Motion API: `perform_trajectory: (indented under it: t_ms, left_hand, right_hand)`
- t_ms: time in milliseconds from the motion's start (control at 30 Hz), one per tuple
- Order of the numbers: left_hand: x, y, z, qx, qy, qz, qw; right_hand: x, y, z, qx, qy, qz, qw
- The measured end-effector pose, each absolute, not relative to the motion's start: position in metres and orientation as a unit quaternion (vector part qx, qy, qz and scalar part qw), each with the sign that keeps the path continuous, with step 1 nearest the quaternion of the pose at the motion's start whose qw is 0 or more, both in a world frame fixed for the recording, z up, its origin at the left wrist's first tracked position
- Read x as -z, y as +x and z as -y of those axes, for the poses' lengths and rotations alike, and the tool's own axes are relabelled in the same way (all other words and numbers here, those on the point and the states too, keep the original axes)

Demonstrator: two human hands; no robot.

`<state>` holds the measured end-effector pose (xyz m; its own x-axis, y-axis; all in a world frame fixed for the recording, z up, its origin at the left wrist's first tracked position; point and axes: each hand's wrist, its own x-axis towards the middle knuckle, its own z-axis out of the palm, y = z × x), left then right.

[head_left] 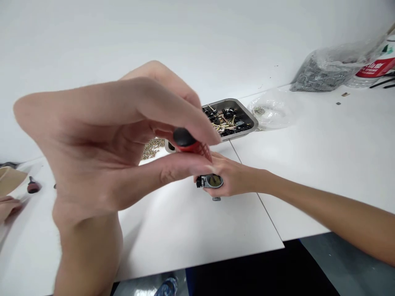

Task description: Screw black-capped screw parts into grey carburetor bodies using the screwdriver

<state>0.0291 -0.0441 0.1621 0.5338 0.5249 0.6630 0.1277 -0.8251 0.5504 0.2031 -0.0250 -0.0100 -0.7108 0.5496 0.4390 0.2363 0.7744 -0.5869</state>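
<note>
Close to the camera, my left hand (123, 135) is closed round the handle of a screwdriver (188, 144), red with a black end cap. The handle slants down and away; its tip is hidden behind my thumb. Beyond it, my right hand (231, 174) grips a small metal fitting (214, 181) at the table surface. This fitting has a round grey rim, a brass-coloured inside and a black knob on its left side. A small grey piece sticks out below my fingers. I cannot tell whether the screwdriver touches the fitting.
Behind my hands stands a metal tray (253, 123) of screws and black parts, with a pile of small brass-coloured pieces (151, 150) to its left. Plastic bags (273, 111) and a bottle (375, 70) are at the right back. Another person's hand (9, 207) shows at far left.
</note>
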Motion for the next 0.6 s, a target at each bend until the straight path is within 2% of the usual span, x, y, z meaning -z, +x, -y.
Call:
perform_trajectory:
  t_ms: [300, 600]
  left_hand:
    - [-0.157, 0.024, 0.046, -0.427, 0.817, -0.252, 0.294]
    - [-0.156, 0.025, 0.045, -0.461, 0.807, -0.245, 0.275]
  right_hand:
    - [0.008, 0.204, 0.026, -0.252, -0.222, 0.892, 0.302]
    - [0.009, 0.203, 0.025, -0.257, -0.209, 0.89, 0.314]
